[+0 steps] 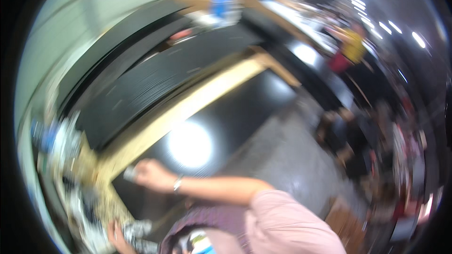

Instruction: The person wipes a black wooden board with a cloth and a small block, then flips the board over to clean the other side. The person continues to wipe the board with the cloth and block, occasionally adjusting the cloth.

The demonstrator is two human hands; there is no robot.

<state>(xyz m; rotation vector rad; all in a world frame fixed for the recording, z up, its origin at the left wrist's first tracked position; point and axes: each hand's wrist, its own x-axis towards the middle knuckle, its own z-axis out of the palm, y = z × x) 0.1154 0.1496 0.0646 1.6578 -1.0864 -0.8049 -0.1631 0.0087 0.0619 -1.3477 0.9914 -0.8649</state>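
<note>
Near the left end of the shiny black top point(245, 127), close to its pale wooden edge point(188, 106), the right hand point(153, 175) is wrapped around a small grey thing point(130, 173). The arm reaches across the body to get there. The fingers are curled shut on it, and only a little bit pokes out past the knuckles. The picture is blurry, so I cannot tell just what it is. It looks small and light, easy to lift with one hand. I think it is best gripped round its middle, the way the hand has it now.

Down at the bottom edge, the left hand point(115, 236) grips a crumpled silvery grey bundle point(136, 235). The fingers are closed on it. It looks soft and crinkly, like foil or cloth, so it should squash and not break. A loose squeeze would do.

Beside the wooden edge on the left lies a messy heap of small things point(70, 160), too blurry to name. A bright light spot point(189, 144) shines on the black top. Far off on the right stand other people point(353, 47).
</note>
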